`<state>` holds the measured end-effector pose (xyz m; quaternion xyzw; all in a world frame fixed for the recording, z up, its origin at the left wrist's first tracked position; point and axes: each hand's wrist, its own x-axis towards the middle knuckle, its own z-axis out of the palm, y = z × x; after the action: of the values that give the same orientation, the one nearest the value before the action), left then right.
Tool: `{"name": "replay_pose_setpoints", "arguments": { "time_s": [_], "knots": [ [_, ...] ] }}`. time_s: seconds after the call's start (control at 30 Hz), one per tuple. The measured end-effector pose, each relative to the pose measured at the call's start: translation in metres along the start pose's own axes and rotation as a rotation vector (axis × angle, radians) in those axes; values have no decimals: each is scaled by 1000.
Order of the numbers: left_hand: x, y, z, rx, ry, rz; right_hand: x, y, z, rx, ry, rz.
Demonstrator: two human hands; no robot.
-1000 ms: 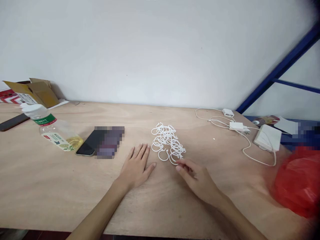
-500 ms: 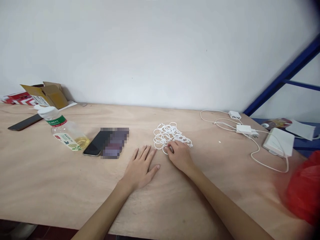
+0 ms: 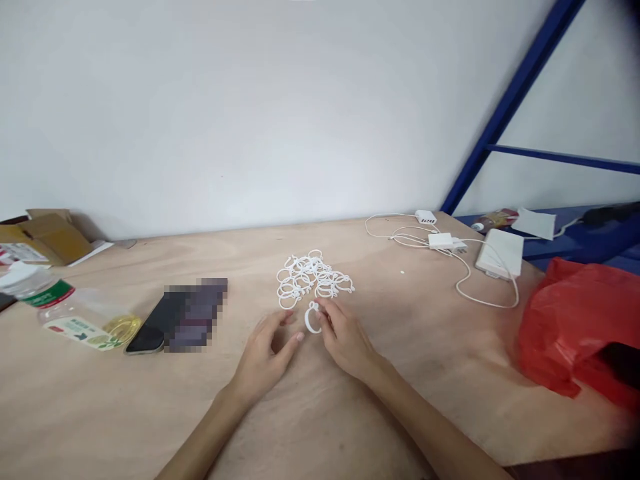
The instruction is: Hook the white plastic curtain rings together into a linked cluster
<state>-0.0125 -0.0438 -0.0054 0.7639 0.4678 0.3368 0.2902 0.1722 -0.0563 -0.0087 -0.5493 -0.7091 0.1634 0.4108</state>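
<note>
Near the ring pile, my right hand pinches one white ring; left hand loosely curled, empty; phone half blurred out.

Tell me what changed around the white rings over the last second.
The right hand reached into the pile of rings, pinched one ring and drew it back to the pile's near side. The left hand, flat on the table before, has curled in beside that ring. The pile, the phone and the bottle lie as they did.
</note>
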Motion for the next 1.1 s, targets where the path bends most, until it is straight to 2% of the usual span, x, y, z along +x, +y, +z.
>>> {"name": "replay_pose_setpoints", "arguments": {
  "time_s": [0.07,0.13,0.2,0.3,0.4,0.47,0.57,0.7,0.83,1.0,1.1],
  "knots": [
    [6,13,12,-234,-15,-104,0,-1,1,131,31,34],
    [10,23,21,-421,-44,-149,1,1,2,310,60,145],
    [12,27,26,-618,-59,-196,4,3,0,575,73,293],
    [14,30,29,-1012,-81,-350,9,4,-7,1076,58,459],
    [14,34,30,-1294,-156,-486,11,2,-13,1461,-69,501],
    [13,36,31,-1335,-206,-506,11,1,-15,1566,-202,453],
    [12,36,33,-1265,-227,-457,10,2,-15,1601,-307,388],
    [8,34,33,-1068,-193,-292,9,5,-14,1602,-280,447],
    [2,40,34,-731,-165,-150,7,2,-13,1606,-300,519],
    [-6,51,36,-232,-23,-147,3,-4,-6,1612,-456,534],
    [-7,54,37,-38,64,-80,1,-5,-2,1630,-487,529]
  ]
}}
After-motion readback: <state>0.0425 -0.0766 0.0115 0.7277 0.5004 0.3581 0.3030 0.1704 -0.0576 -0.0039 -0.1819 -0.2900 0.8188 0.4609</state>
